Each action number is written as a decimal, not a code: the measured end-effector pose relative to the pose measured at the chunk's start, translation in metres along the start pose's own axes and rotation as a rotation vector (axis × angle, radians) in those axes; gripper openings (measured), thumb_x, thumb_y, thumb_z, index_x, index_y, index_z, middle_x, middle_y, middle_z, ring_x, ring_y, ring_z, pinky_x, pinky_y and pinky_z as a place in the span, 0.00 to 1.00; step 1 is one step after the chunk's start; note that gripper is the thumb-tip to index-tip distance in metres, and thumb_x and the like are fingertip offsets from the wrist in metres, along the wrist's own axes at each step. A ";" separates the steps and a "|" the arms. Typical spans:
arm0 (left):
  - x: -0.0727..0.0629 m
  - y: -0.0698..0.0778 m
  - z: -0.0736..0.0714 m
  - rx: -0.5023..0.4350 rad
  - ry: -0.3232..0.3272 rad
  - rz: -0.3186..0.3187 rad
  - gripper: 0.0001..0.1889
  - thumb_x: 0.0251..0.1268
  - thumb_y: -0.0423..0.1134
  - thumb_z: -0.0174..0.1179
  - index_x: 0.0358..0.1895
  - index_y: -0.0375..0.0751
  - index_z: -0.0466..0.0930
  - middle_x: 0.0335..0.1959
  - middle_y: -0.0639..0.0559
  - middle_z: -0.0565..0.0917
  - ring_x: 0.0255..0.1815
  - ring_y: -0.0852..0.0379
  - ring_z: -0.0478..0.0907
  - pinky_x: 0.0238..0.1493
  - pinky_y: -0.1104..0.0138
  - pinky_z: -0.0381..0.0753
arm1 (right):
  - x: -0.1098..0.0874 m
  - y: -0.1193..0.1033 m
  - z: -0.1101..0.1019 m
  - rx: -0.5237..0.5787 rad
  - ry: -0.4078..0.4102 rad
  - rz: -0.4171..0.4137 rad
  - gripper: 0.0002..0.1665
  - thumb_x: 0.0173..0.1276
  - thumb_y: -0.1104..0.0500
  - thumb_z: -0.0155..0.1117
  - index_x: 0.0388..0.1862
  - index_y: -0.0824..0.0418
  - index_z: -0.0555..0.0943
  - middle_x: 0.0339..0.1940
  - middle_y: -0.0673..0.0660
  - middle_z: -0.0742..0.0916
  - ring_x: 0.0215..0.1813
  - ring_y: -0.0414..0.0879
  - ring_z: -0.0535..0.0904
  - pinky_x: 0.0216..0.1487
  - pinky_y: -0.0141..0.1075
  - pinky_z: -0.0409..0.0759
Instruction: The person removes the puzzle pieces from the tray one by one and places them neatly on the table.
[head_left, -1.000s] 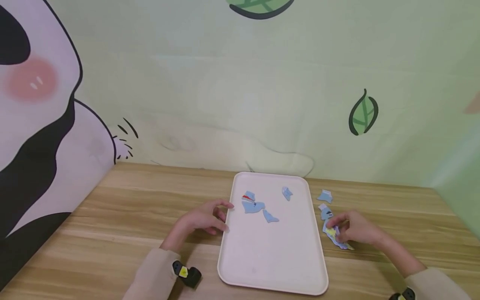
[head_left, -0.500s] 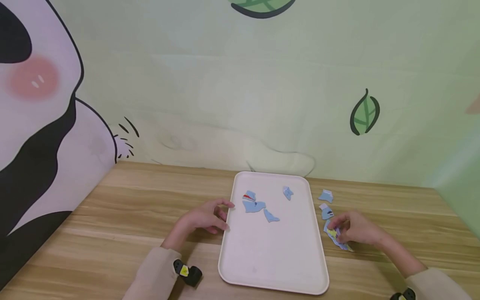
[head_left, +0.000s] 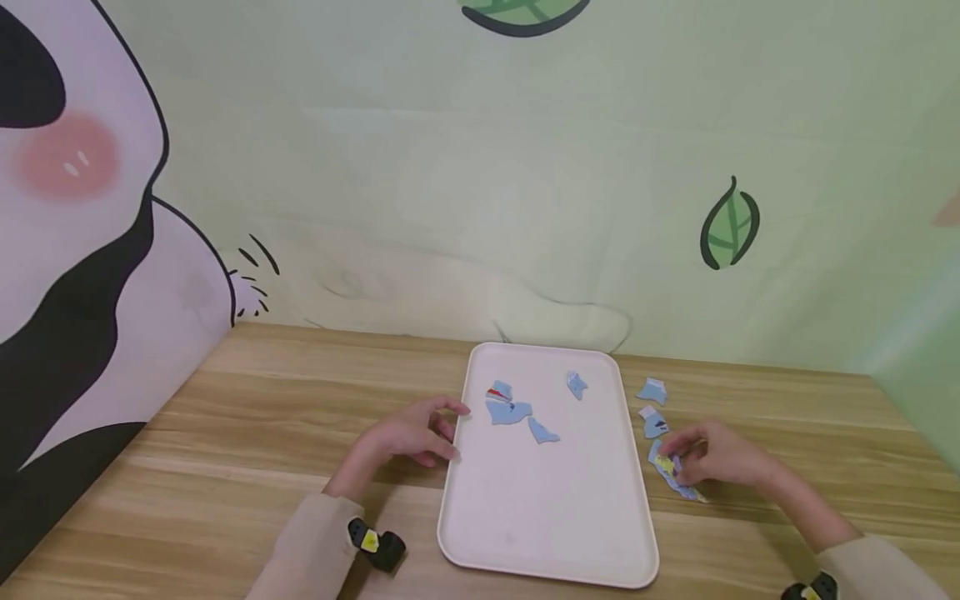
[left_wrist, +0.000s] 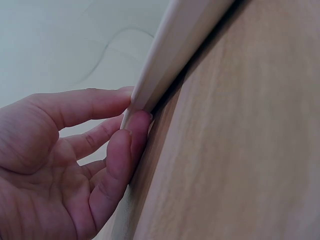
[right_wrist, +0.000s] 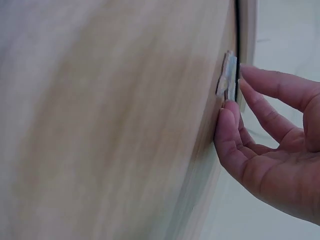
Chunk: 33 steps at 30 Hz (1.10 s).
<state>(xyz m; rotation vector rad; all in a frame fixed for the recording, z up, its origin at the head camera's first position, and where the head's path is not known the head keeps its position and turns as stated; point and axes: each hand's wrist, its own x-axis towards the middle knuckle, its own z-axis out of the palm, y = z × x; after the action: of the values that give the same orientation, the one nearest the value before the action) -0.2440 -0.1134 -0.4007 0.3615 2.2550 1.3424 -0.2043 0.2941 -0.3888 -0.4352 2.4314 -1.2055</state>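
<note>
In the head view a white tray [head_left: 555, 500] lies on the table. Several blue puzzle pieces rest on it, including a larger one [head_left: 508, 412] and a separate one [head_left: 576, 385] further right. My left hand [head_left: 416, 432] grips the tray's left rim lightly; fingertips meet the rim's edge in the left wrist view. Beyond the tray's right side, my right hand [head_left: 716, 454] touches a small heap of blue and yellow puzzle pieces [head_left: 667, 467] with curved, spaced fingers. The right wrist view has the heap [right_wrist: 228, 75] flat on the table beside the fingertips, partly overlapped.
Two more puzzle pieces, a blue-and-white one [head_left: 652, 390] and one with a dark mark [head_left: 654, 422], lie beyond the right hand. A printed wall [head_left: 480, 208] closes off the wooden table's [head_left: 315, 375] far edge.
</note>
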 end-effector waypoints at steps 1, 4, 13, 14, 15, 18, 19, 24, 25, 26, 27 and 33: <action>0.000 0.000 0.000 -0.002 -0.001 0.000 0.30 0.47 0.27 0.66 0.57 0.38 0.67 0.34 0.45 0.74 0.27 0.56 0.74 0.25 0.66 0.79 | 0.000 0.001 -0.001 0.008 -0.002 0.002 0.22 0.47 0.69 0.66 0.43 0.77 0.75 0.37 0.61 0.81 0.32 0.43 0.74 0.32 0.30 0.75; 0.000 0.000 0.001 -0.009 -0.004 -0.002 0.30 0.47 0.27 0.66 0.57 0.39 0.67 0.34 0.45 0.74 0.27 0.56 0.74 0.25 0.66 0.79 | -0.002 0.002 -0.003 0.021 -0.006 -0.002 0.23 0.48 0.69 0.67 0.44 0.78 0.75 0.40 0.64 0.82 0.36 0.45 0.76 0.36 0.30 0.76; 0.000 0.000 0.002 -0.016 -0.003 0.002 0.30 0.47 0.28 0.66 0.57 0.39 0.67 0.33 0.46 0.73 0.27 0.56 0.73 0.25 0.67 0.78 | -0.007 -0.006 -0.010 0.069 0.051 -0.028 0.28 0.50 0.69 0.66 0.49 0.82 0.70 0.43 0.70 0.79 0.39 0.51 0.78 0.38 0.34 0.79; 0.000 0.000 0.002 -0.018 -0.004 0.003 0.30 0.47 0.27 0.66 0.57 0.38 0.67 0.33 0.46 0.73 0.27 0.56 0.73 0.25 0.67 0.78 | -0.007 -0.007 -0.011 0.069 0.057 -0.038 0.28 0.51 0.68 0.65 0.49 0.82 0.70 0.44 0.71 0.79 0.39 0.50 0.78 0.38 0.33 0.79; 0.000 0.000 0.002 -0.018 -0.004 0.004 0.30 0.47 0.27 0.66 0.57 0.38 0.67 0.33 0.46 0.73 0.27 0.56 0.73 0.25 0.67 0.78 | -0.006 -0.009 -0.012 0.066 0.062 -0.044 0.28 0.51 0.68 0.65 0.49 0.82 0.69 0.44 0.71 0.78 0.40 0.50 0.78 0.39 0.33 0.79; 0.000 0.000 0.002 -0.017 -0.003 0.003 0.30 0.47 0.27 0.66 0.57 0.38 0.67 0.33 0.45 0.73 0.27 0.56 0.73 0.25 0.66 0.79 | -0.004 -0.014 -0.012 0.072 0.068 -0.054 0.28 0.52 0.68 0.64 0.50 0.82 0.69 0.46 0.73 0.77 0.40 0.48 0.79 0.40 0.33 0.79; 0.000 0.000 0.002 -0.016 -0.002 0.002 0.29 0.47 0.27 0.66 0.57 0.38 0.67 0.33 0.45 0.73 0.27 0.56 0.73 0.25 0.66 0.79 | -0.002 -0.017 -0.012 0.078 0.071 -0.056 0.29 0.52 0.68 0.64 0.51 0.82 0.69 0.46 0.73 0.77 0.40 0.48 0.79 0.40 0.33 0.79; -0.001 0.000 0.001 -0.013 -0.002 -0.001 0.29 0.47 0.27 0.65 0.57 0.38 0.67 0.34 0.45 0.73 0.27 0.56 0.73 0.25 0.66 0.79 | 0.004 -0.028 -0.008 0.102 0.080 -0.062 0.28 0.54 0.68 0.63 0.52 0.81 0.69 0.46 0.72 0.78 0.40 0.45 0.80 0.41 0.33 0.79; -0.001 0.000 0.001 -0.012 -0.002 0.000 0.29 0.47 0.27 0.65 0.57 0.38 0.67 0.34 0.45 0.73 0.26 0.56 0.73 0.25 0.67 0.79 | 0.006 -0.031 -0.007 0.106 0.082 -0.060 0.28 0.54 0.68 0.63 0.52 0.81 0.69 0.46 0.72 0.78 0.40 0.45 0.80 0.41 0.33 0.79; -0.001 0.001 0.001 -0.013 -0.002 0.002 0.30 0.47 0.27 0.65 0.57 0.38 0.67 0.34 0.45 0.73 0.26 0.56 0.73 0.25 0.67 0.78 | 0.007 -0.033 -0.006 0.103 0.082 -0.056 0.28 0.55 0.67 0.64 0.52 0.81 0.69 0.46 0.71 0.78 0.41 0.45 0.79 0.41 0.32 0.78; -0.001 0.001 0.001 -0.012 -0.002 0.002 0.29 0.47 0.27 0.65 0.57 0.38 0.67 0.33 0.45 0.73 0.26 0.56 0.73 0.25 0.67 0.78 | 0.009 -0.036 -0.005 0.098 0.089 -0.049 0.28 0.55 0.66 0.64 0.52 0.80 0.69 0.46 0.71 0.78 0.41 0.44 0.79 0.41 0.32 0.78; -0.002 0.002 0.000 -0.009 -0.002 0.004 0.29 0.48 0.27 0.65 0.57 0.38 0.67 0.33 0.45 0.73 0.26 0.56 0.73 0.24 0.67 0.78 | 0.020 -0.052 0.005 0.043 0.118 -0.029 0.25 0.55 0.64 0.66 0.51 0.74 0.74 0.45 0.66 0.80 0.42 0.46 0.79 0.39 0.31 0.78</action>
<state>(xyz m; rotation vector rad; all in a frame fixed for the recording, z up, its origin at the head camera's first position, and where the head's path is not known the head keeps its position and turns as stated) -0.2423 -0.1135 -0.3988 0.3638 2.2470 1.3538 -0.2143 0.2519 -0.3537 -0.3978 2.5003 -1.3285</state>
